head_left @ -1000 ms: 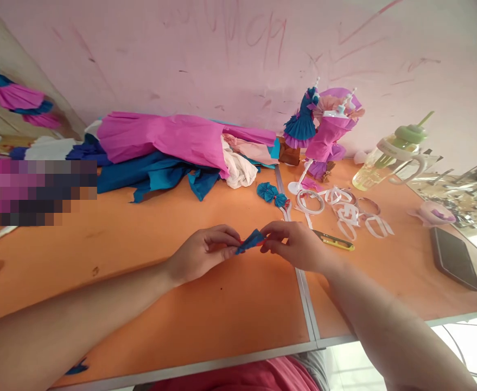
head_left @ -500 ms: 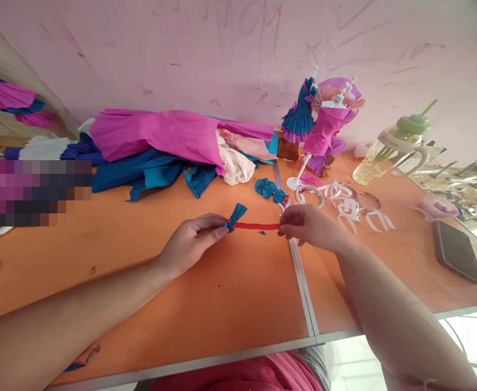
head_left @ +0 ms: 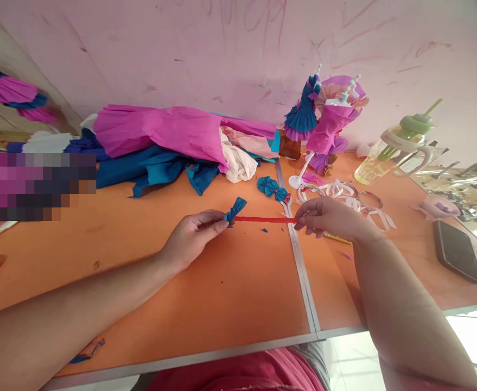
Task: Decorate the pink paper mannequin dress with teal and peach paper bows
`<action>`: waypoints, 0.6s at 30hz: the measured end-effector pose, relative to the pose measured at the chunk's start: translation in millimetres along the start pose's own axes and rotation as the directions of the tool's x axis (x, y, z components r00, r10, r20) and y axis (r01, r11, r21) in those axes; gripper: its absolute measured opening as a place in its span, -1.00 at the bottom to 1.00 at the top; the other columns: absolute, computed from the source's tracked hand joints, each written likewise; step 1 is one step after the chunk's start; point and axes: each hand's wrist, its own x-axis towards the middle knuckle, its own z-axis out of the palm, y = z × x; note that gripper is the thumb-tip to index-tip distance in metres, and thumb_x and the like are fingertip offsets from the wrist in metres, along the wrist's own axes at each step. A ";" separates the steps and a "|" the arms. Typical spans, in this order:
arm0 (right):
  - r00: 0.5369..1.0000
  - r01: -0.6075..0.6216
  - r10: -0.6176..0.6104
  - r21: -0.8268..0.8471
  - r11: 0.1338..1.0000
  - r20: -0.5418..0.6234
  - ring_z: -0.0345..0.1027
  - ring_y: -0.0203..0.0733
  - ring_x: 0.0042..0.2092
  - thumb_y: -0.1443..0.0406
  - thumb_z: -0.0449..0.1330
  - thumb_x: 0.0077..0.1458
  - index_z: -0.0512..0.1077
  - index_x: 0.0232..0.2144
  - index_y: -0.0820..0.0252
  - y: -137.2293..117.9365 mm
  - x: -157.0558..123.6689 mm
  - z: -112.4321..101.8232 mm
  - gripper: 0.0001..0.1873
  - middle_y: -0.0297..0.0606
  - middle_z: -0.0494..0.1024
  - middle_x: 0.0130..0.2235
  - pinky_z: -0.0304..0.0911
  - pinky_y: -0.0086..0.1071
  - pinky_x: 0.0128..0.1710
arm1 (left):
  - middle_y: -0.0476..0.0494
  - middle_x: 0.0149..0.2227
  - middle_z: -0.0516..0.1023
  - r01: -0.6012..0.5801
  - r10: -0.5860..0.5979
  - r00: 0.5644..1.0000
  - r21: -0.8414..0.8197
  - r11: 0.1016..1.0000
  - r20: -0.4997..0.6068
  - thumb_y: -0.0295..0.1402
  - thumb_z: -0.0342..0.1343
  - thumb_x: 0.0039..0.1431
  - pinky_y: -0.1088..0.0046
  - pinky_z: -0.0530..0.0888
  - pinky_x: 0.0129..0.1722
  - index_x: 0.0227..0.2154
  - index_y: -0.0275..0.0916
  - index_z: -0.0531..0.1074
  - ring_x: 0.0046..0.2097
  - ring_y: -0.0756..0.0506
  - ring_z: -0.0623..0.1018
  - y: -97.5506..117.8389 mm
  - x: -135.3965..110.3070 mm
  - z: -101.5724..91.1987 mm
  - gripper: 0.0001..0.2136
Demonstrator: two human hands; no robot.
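My left hand (head_left: 195, 236) is closed, pinching a gathered piece of blue crepe paper (head_left: 235, 209) between thumb and fingers. A narrow red strip (head_left: 265, 219) runs straight from that blue piece to my right hand (head_left: 319, 217), whose fingertips are closed on its other end. Both hands hold the strip a little above the orange table. Just beyond it lies a blue paper bow (head_left: 271, 187) with red at one end. Small blue scraps (head_left: 265, 230) are on the table beneath the strip.
Pink crepe paper (head_left: 160, 133) and blue crepe paper (head_left: 157, 169) are heaped at the back. Small dressed stands (head_left: 331, 127) are by the wall. On the right are a tumbler (head_left: 388, 146), white ribbon loops (head_left: 382, 218) and a phone (head_left: 458, 251). A metal seam (head_left: 303, 277) crosses the table.
My right hand has moved to the right, and a longer length of the red strip shows between my hands. My left hand still pinches the blue paper in nearly the same place.
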 end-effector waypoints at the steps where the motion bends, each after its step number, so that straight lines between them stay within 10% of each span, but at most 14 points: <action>1: 1.000 -0.004 0.004 -0.021 1.000 -0.002 0.45 -0.30 -0.42 0.30 0.25 -0.01 0.50 -0.33 0.17 0.4 -0.3 -2.0 -0.87 -0.24 0.64 -0.32 0.36 -0.51 -0.53 | -0.10 -0.20 0.63 -0.001 0.001 1.000 -0.001 1.000 0.017 -0.10 0.23 0.10 0.31 0.41 0.03 -0.24 -0.24 0.57 -0.06 -0.19 0.55 -0.4 -0.2 -0.5 -0.69; 6: 1.000 0.011 -0.012 -0.231 0.973 -0.003 0.44 -0.20 -0.38 0.32 0.16 -0.01 0.53 -0.34 0.12 1.3 -4.3 -4.0 -0.83 -0.28 0.61 -0.33 0.37 -0.37 -0.45 | -0.07 -0.19 0.61 -0.002 0.012 0.986 -0.061 0.998 0.165 -0.19 0.18 0.18 0.27 0.37 0.08 -0.25 -0.27 0.57 -0.05 -0.18 0.53 1.4 -5.3 -0.5 -0.76; 10: 0.891 0.236 -0.387 -0.488 0.841 -0.237 0.37 0.01 0.02 0.52 0.06 -0.17 0.55 -0.14 0.09 -4.9 -8.1 22.8 -0.47 -0.22 0.56 -0.09 0.26 -0.10 0.04 | -0.08 -0.18 0.60 0.001 0.036 0.944 -0.112 0.994 0.328 -0.23 0.22 0.15 0.28 0.44 0.00 -0.32 -0.25 0.60 -0.08 -0.19 0.55 8.7 -10.3 3.4 -0.81; 13: 0.822 0.477 -0.537 -0.288 0.830 -0.188 0.30 -0.07 0.14 0.57 -0.02 -0.21 0.47 0.01 0.11 -15.0 -9.5 58.8 -0.30 -0.22 0.47 0.10 0.23 -0.16 0.10 | -0.09 -0.16 0.60 -0.014 0.058 0.920 -0.115 0.993 0.387 -0.23 0.22 0.15 0.29 0.44 -0.02 -0.33 -0.23 0.61 -0.06 -0.20 0.55 13.7 -11.9 5.6 -0.82; 18: 0.896 0.442 -0.443 0.076 0.894 -0.007 0.46 -0.19 -0.07 0.36 0.17 0.06 0.52 -0.09 0.14 -21.4 -3.9 102.2 -0.66 -0.27 0.60 -0.10 0.31 -0.27 0.01 | -0.12 -0.15 0.58 -0.005 0.060 0.900 -0.127 0.992 0.432 -0.21 0.21 0.17 0.30 0.42 0.01 -0.31 -0.26 0.60 -0.05 -0.20 0.53 14.3 -13.3 6.5 -0.79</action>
